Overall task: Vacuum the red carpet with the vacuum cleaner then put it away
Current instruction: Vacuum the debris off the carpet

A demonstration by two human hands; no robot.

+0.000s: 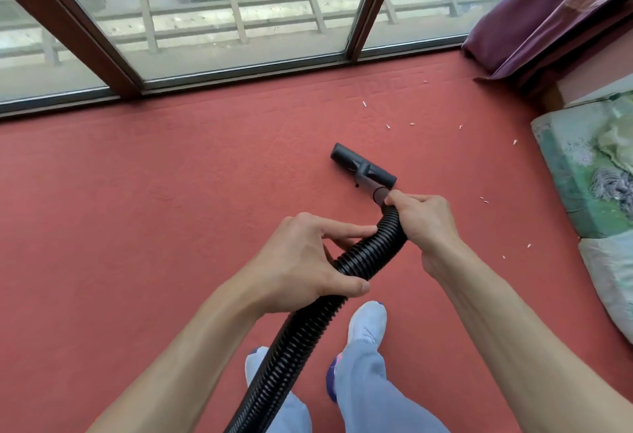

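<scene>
The red carpet (171,192) covers the whole floor. A black ribbed vacuum hose (301,326) rises from the bottom of the view between my legs and ends in a dark flat nozzle (363,168) that sits on the carpet. My left hand (301,261) grips the hose partway along, fingers and thumb curled round it. My right hand (421,216) holds the hose's end just behind the nozzle. Several small white scraps (388,126) lie on the carpet beyond and right of the nozzle. The vacuum's body is out of view.
A large glass window with a brown frame (102,52) runs along the far edge of the carpet. A purple curtain (534,18) hangs at the top right. Patterned cushions (582,186) lie along the right edge. My feet in light shoes (368,326) stand on the carpet.
</scene>
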